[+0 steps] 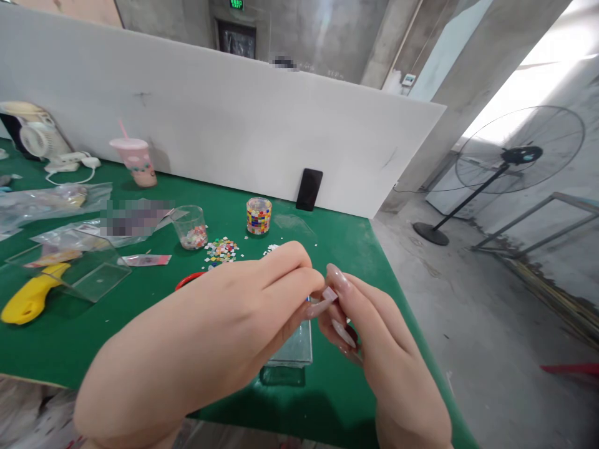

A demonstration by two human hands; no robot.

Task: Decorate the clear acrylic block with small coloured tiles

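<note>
My left hand [248,305] reaches across from the left, its fingers curled and pinched together. Close against it, my right hand [379,324] has its fingers bent inward too. Where the fingertips meet is a small pale square tile [330,294], which looks pinched at the left thumb. What the right fingers hold, if anything, is hidden. Under the hands lies a clear glass-like block or box [294,346], partly covered by the left hand. Behind them are a loose heap of coloured mosaic tiles [222,251] and some white tiles [270,249]. A red rim [189,279] shows beside the left hand.
A tile-covered cup [259,217], a clear cup with tiles [191,229] and a black phone [309,189] stand farther back. Leftward are a yellow-handled tool [35,294], a clear acrylic stand [100,274], plastic bags [56,202] and a pink tumbler [135,163]. A white partition [224,125] borders the table.
</note>
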